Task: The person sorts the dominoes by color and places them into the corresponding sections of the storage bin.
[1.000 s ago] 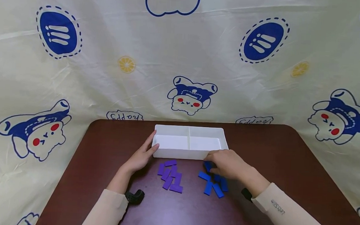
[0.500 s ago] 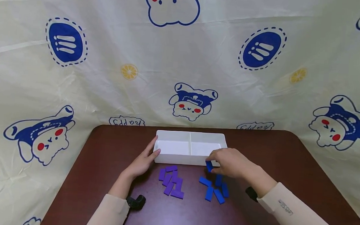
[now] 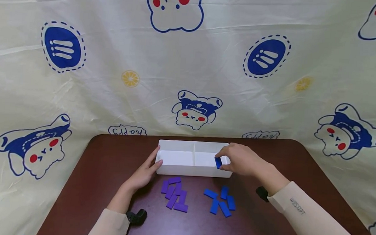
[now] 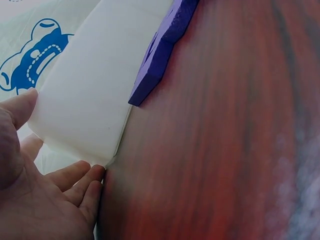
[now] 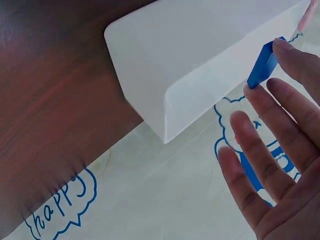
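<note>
A white two-compartment box stands near the back of the table. My left hand rests against its left end, thumb at the front rim and fingers along the end wall. Over the right compartment, my right hand pinches a small blue rectangular block between thumb and fingertip. The right wrist view shows that block held at the box's rim, the other fingers spread apart. Both compartments show bare white floors. Several blue blocks lie in front of the box's right half.
Several purple blocks lie loosely grouped before the box's left half. The dark brown table has its far edge just behind the box. A printed cloth hangs behind the table.
My right hand has lifted a blue block from the group and carried it up and over the front wall to above the right compartment. The left hand stays at the box's end.
</note>
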A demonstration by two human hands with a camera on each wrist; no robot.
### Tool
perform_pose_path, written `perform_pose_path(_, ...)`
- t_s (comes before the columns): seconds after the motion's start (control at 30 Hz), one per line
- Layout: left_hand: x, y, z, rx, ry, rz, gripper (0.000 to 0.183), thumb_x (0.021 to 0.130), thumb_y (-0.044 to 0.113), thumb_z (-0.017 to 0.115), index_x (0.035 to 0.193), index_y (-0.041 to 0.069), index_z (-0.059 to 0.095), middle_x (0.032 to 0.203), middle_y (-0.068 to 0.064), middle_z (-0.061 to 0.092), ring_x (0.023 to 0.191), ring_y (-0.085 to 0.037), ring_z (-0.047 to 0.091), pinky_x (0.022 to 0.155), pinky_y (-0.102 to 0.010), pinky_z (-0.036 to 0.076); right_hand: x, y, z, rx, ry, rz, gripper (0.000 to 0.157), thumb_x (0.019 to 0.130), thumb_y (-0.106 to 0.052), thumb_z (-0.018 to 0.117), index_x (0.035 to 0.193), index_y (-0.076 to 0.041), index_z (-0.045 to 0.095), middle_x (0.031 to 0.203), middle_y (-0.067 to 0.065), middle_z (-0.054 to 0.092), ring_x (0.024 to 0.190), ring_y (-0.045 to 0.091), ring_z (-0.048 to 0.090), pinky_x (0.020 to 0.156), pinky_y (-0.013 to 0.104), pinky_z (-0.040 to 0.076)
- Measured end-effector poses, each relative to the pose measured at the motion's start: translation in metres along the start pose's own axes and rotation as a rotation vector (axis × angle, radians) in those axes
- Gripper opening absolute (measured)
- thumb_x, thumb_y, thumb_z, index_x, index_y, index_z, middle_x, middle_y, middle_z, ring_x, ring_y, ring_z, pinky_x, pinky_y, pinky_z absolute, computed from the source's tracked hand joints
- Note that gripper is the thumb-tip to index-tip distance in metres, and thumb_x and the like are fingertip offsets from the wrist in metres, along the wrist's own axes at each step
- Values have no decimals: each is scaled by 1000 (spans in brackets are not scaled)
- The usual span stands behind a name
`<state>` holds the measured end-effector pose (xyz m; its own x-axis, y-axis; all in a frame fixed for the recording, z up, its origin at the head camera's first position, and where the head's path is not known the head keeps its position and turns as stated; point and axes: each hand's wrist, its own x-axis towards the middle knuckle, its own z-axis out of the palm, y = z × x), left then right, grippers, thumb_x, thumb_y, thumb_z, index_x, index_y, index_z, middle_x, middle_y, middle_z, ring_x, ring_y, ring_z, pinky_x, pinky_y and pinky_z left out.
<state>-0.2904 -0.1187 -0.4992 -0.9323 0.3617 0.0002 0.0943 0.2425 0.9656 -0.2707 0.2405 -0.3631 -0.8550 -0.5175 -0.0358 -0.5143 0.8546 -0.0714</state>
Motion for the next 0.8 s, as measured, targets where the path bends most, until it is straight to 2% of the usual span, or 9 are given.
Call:
perform_pose_path(0.43,-2,-4,-1,-15,-8,4,69,110,40,49,167,34,11,176,-4,6,162,-29,1,128,-61,4,17,21,1,-7,-1,88,37,86,-31,86,120,-18,79,120,5,76,108,29,65,95,50,56)
perform_pose_path(0.53,-3,-3,-1,-19,-15,4,69,110,40,48,168,35,11,176,-3,5,162,-28,1,128,-60,5,21,25,1,-10,-17,93,39,87,-30,86,122,-16,78,115,6,77,93,23,66,86,46,58)
perform_pose_path(0.67,-2,-1,-2,-27,-15,1,69,110,40,49,167,36,10,176,-3,5,162,-28,2,129,-59,6,27,30,0,-9,-49,108,40,88,-28,84,125,-14,76,102,4,77,76,16,60,75,38,56)
perform_pose_path(0.8,-1,-2,-2,-28,-17,8,69,110,39,50,167,36,10,176,-3,6,162,-26,3,129,-57,7,31,36,0,-7,-65,125,40,89,-26,84,126,-13,75,99,4,76,77,16,59,76,39,56)
